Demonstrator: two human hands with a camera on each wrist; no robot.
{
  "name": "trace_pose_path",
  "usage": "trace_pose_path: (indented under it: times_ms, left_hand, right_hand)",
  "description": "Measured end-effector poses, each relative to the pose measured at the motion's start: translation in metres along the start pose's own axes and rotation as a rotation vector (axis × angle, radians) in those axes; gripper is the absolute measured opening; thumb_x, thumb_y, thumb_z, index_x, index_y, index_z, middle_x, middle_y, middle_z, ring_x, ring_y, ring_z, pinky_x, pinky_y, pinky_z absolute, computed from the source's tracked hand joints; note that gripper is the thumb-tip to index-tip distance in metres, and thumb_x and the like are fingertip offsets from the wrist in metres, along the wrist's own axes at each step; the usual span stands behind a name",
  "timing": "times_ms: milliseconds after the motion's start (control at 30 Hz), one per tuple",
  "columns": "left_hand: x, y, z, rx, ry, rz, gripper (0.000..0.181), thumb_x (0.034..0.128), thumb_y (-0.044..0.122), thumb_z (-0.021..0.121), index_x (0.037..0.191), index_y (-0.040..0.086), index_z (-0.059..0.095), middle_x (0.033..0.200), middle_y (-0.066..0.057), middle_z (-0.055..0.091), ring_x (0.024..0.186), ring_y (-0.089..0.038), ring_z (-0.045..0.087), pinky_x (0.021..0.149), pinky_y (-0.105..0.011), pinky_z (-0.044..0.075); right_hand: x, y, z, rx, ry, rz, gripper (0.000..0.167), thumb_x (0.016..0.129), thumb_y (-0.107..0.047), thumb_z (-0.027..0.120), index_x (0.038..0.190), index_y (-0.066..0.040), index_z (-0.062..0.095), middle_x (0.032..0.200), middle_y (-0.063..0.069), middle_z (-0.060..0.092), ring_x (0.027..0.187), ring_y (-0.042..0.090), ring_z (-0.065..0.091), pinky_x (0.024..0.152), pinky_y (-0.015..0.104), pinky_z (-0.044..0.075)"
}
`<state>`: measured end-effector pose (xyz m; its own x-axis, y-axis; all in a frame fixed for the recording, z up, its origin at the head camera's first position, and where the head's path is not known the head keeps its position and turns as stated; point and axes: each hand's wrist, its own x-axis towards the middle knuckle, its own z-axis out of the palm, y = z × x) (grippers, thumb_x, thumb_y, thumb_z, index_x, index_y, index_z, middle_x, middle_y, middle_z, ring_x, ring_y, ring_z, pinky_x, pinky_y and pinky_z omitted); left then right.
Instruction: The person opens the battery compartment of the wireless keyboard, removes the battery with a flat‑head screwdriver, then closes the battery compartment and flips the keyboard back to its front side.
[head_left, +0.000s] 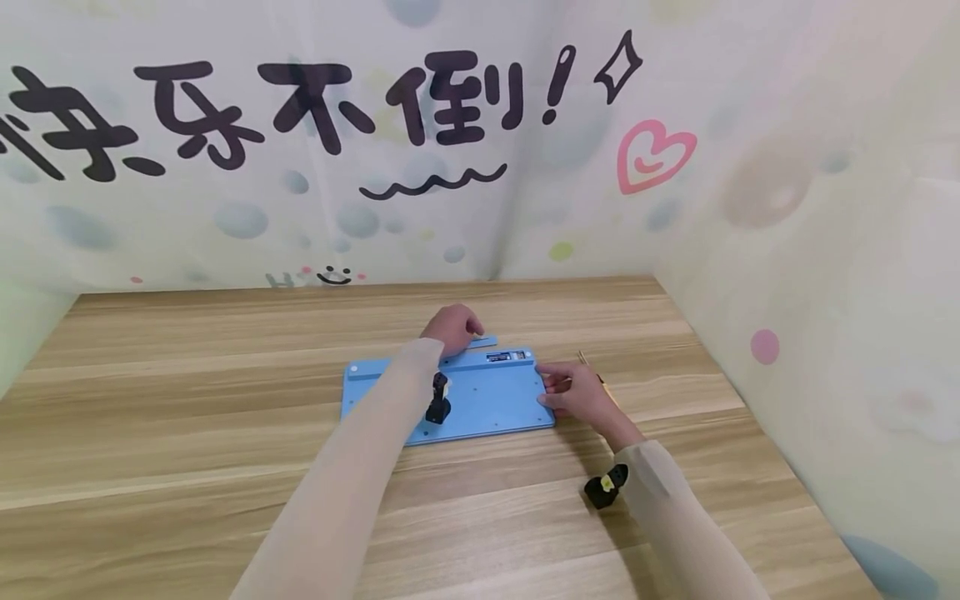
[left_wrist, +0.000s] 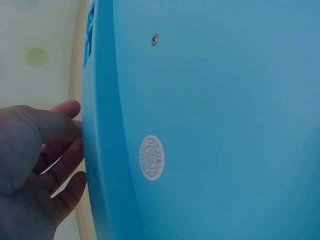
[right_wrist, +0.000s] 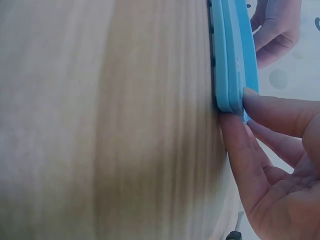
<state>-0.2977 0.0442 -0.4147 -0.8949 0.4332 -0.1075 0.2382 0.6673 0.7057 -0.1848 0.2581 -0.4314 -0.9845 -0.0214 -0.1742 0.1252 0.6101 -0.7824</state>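
— Across the table point(head_left: 150, 400), how does the left arm point(head_left: 341, 475) lie?
— Stretched over the upturned blue keyboard point(head_left: 495, 404) lying mid-table, left grip point(head_left: 451, 330) at its far edge, some fingertips hidden; whether it holds anything, I can't tell
— And the right grip point(head_left: 581, 395)?
— Nearer, pinching the keyboard's right edge, thumb uppermost

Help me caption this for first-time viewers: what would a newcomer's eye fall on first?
Probably the bold black lettering across the pale backdrop. Next, the bright blue keyboard, lying face down on the wooden table, its battery compartment open near the far right corner. The right hand grips its right edge.
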Motion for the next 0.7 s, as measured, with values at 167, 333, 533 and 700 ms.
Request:
trace_pose_path:
  times_ms: [167,333,533,700]
  left_hand:
    - [0.001,-0.002,-0.002,0.016,0.001,0.033,0.018,0.0890,0.003,0.054,0.100,0.007,0.069,0.102,-0.006,0.063,0.092,-0.021,0.055,0.086,-0.035,0.046]
    - [-0.006,0.000,-0.009,0.029,-0.014,0.062,0.017,0.0895,0.004,0.054,0.101,0.006,0.068,0.102,-0.006,0.061,0.091,-0.021,0.054,0.085,-0.033,0.046]
    - [-0.018,0.000,-0.018,0.032,-0.053,0.087,0.018,0.0895,0.005,0.055,0.103,0.003,0.067,0.101,-0.008,0.062,0.090,-0.021,0.054,0.085,-0.032,0.046]
    - [-0.027,0.000,-0.025,0.032,-0.083,0.096,0.020,0.0897,0.006,0.056,0.106,0.002,0.066,0.101,-0.008,0.062,0.089,-0.021,0.052,0.083,-0.030,0.045]
  right_hand:
    - [-0.001,-0.001,-0.001,0.014,0.001,0.013,0.049,0.078,0.000,0.070,0.125,-0.002,0.056,0.097,0.013,0.059,0.087,0.024,0.056,0.063,0.031,0.054]
    - [-0.001,-0.001,-0.001,0.021,-0.004,0.023,0.049,0.078,0.000,0.070,0.125,-0.002,0.056,0.097,0.013,0.058,0.087,0.024,0.056,0.063,0.031,0.054]
    - [0.000,-0.001,-0.001,0.022,-0.009,0.026,0.049,0.078,0.000,0.070,0.125,-0.003,0.056,0.098,0.013,0.058,0.088,0.024,0.056,0.064,0.031,0.054]
    - [0.000,-0.002,-0.001,0.029,-0.018,0.029,0.050,0.078,0.000,0.070,0.126,-0.003,0.055,0.098,0.013,0.058,0.088,0.023,0.056,0.064,0.032,0.054]
